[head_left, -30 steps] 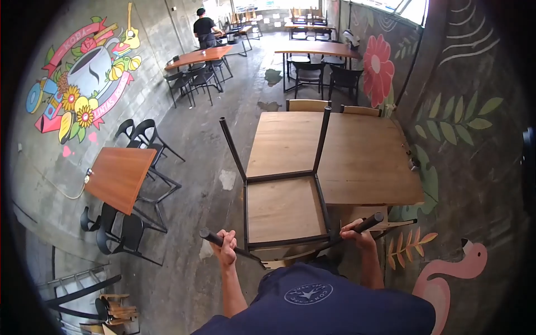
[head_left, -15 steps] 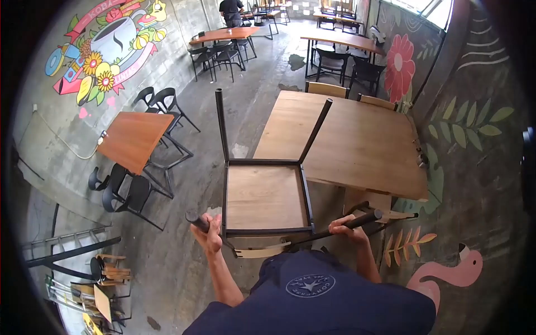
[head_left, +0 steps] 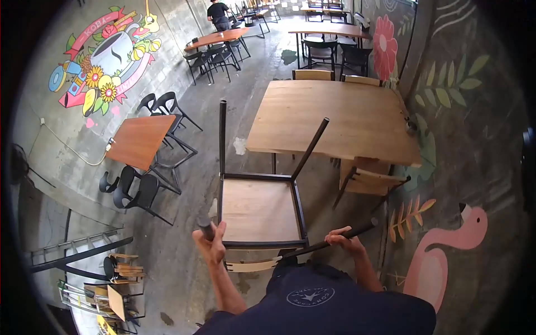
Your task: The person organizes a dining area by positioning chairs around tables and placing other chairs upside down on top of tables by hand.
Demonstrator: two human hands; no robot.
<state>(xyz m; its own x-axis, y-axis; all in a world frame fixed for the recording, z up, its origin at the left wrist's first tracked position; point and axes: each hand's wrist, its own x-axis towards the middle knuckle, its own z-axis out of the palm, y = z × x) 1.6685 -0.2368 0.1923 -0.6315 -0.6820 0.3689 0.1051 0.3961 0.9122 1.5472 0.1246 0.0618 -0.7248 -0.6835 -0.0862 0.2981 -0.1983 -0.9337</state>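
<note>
An upturned chair (head_left: 259,209) with a wooden seat and black metal frame is held in front of my body, its legs pointing up and outward. My left hand (head_left: 211,241) is closed round one near leg close to its tip. Round the other near leg, on the right, my right hand (head_left: 345,239) is closed. The chair's curved wooden backrest (head_left: 254,267) hangs low by my waist. Beyond the chair stands a large wooden table (head_left: 335,120), apart from it.
A chair (head_left: 374,181) stands at the wooden table's near right corner. To the left is a reddish table (head_left: 140,139) with black chairs (head_left: 146,190). A ladder (head_left: 78,245) and stacked stools (head_left: 124,268) lie at lower left. A person (head_left: 219,15) is far back.
I have moved back from the wooden table with the upturned chair, so a gap of floor shows between them. The chair at the table's near right corner is now in fuller view.
</note>
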